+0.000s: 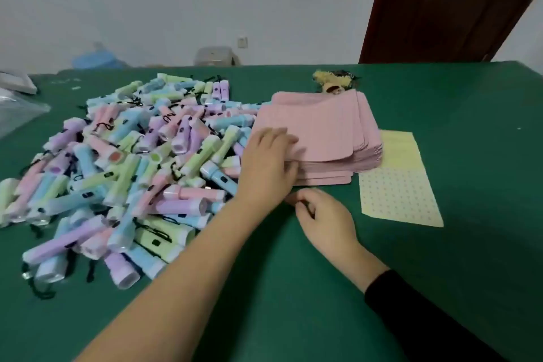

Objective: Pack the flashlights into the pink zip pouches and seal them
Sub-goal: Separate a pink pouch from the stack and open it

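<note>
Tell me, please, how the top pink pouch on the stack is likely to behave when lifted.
Probably floppy: the top pink pouch is thin and its near edge curls off the pouch stack. Likely very light, lying flat and empty-looking. It may slide easily: the pouches beneath sit fanned out.

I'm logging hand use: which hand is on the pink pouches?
The left hand, bare-armed, grips the edge of the pink pouch stack. The right hand, black-sleeved, rests curled on the green table before it.
</note>
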